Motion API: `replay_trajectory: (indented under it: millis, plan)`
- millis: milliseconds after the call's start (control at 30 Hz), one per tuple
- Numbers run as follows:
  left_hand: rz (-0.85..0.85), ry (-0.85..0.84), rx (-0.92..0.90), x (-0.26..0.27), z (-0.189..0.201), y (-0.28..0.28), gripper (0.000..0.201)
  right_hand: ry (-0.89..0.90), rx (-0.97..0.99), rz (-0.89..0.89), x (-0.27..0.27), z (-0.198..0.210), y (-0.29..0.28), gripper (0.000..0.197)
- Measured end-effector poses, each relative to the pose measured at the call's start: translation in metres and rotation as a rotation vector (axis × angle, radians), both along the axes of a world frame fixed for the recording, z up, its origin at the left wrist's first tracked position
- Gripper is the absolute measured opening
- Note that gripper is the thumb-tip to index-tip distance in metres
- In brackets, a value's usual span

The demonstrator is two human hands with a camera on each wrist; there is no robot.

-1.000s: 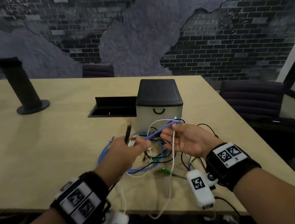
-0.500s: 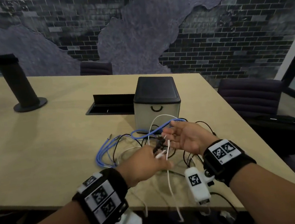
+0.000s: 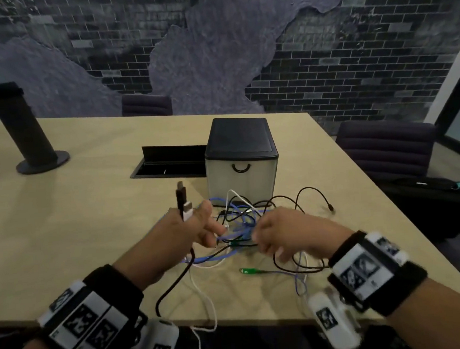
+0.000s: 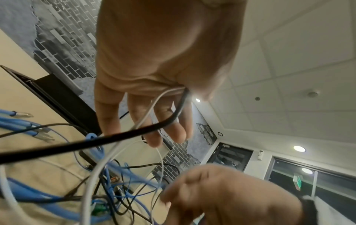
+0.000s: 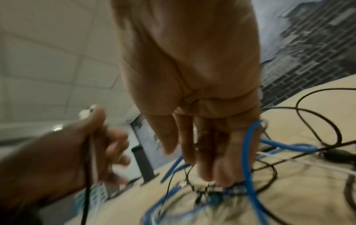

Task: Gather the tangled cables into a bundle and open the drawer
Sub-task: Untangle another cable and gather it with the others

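Comparing with half a second ago, the left hand (image 3: 185,233) has lifted clear of the heap and now stands up from the table (image 3: 62,228) with two plug ends, one black plug (image 3: 181,195) and one white plug (image 3: 187,208), poking up above it; in the left wrist view a black lead and a white lead run out from the pinch at the base of the thumb while the other fingers hang loosely spread. The right hand (image 3: 286,234), which was turned palm-up under a blue loop, has rolled over and come down onto the tangled cables (image 3: 237,223), its fingers (image 5: 204,152) pointing into the knot of blue, black and white wire; the frames are too blurred there to tell whether it has closed on a strand or only presses on them. The cables lie loose on the table just in front of the drawer box (image 3: 241,157), with a green-tipped lead (image 3: 248,270) trailing nearer the edge. My judgement is that gathering is only partly done: two ends are secured, the rest unbundled, and the drawer handle (image 3: 241,168) untouched, drawer closed.
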State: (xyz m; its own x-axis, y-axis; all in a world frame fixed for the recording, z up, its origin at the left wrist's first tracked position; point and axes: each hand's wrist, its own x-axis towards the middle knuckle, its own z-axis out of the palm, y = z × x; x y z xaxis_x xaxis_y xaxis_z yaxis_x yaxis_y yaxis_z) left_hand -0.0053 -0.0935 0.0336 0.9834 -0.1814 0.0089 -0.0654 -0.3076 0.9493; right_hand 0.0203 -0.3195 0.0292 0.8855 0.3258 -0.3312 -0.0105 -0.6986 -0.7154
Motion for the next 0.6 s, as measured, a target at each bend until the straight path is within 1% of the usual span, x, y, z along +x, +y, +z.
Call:
replay_trajectory:
  millis: [67,100,133,200,233,300,367,433,467,500,533,600]
  plan:
    - [0.008,0.048,-0.077,0.001,0.002,-0.002,0.074,-0.208,-0.417,0.227,-0.008,-0.020,0.006,0.022]
    - [0.003,0.088,-0.124,0.001,0.003,-0.003,0.078,-0.263,-0.585,0.281,-0.012,-0.034,0.008,0.027]
    - [0.003,0.132,-0.183,0.000,0.004,-0.005,0.082,-0.295,-0.687,0.281,-0.014,-0.045,0.008,0.030]
    - [0.015,0.183,-0.305,-0.004,0.007,-0.008,0.082,-0.374,-0.776,0.243,-0.018,-0.065,0.007,0.028]
    - [0.027,0.172,-0.333,-0.005,0.008,-0.010,0.077,-0.414,-0.800,0.238,-0.019,-0.070,0.006,0.025]
    - [0.057,0.119,-0.350,-0.005,0.007,-0.012,0.058,-0.469,-0.848,0.257,-0.019,-0.075,0.005,0.022]
    - [0.059,0.100,-0.369,-0.003,0.005,-0.012,0.047,-0.434,-0.864,0.290,-0.019,-0.073,0.002,0.024]
    - [0.045,0.112,-0.360,0.000,0.003,-0.011,0.044,-0.351,-0.780,0.303,-0.017,-0.065,-0.004,0.021]
    - [0.034,0.130,-0.344,0.002,0.002,-0.011,0.045,-0.303,-0.658,0.283,-0.016,-0.059,-0.007,0.016]
    - [0.020,0.151,-0.322,0.003,0.000,-0.011,0.046,-0.274,-0.498,0.243,-0.015,-0.051,-0.009,0.011]
    - [0.004,0.165,-0.288,0.003,-0.001,-0.012,0.048,-0.275,-0.320,0.181,-0.012,-0.039,-0.011,0.011]
    - [-0.006,0.174,-0.211,0.004,-0.002,-0.015,0.049,-0.311,0.040,0.012,-0.008,-0.011,-0.010,0.017]
